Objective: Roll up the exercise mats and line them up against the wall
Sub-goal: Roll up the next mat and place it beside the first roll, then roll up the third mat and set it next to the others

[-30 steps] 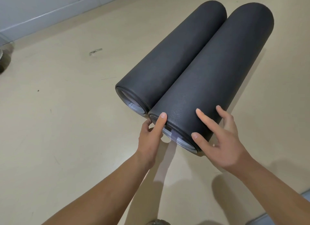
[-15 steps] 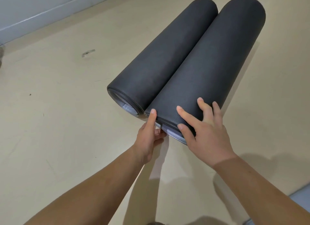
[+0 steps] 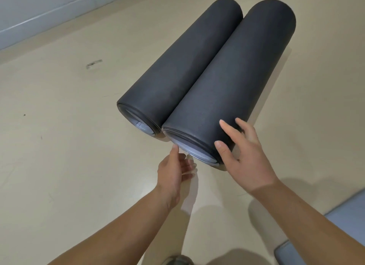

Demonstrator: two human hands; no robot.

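Charcoal foam, tightly coiled: 2 rolled mats lie side by side on the beige floor [image 3: 59, 166], touching along their length, and the near mat [image 3: 227, 86], the one on your right, is your landmark. The far mat [image 3: 177, 63] lies against its left flank, its open end set a little farther from you than the near mat's open end. Your right hand [image 3: 246, 160] lies spread over the near mat's end, on its right shoulder, thumb at the rim and fingers [image 3: 225, 126] fanned and flat; it presses rather than grips. Your left hand [image 3: 173, 171] sits just below the near mat's open end, fingers loosely curled, holding nothing, 1 fingertip touching the rim where the grey inner layers show. The step looks like squaring the ends, so push along the roll's axis with a flat palm, not a fingertip, or the inner coils may telescope out. Keep your right hand bearing down so the outer flap does not spring loose. The wall [image 3: 39, 11] lies well beyond the far mat, at the upper left, so both rolls probably need shifting there afterwards.
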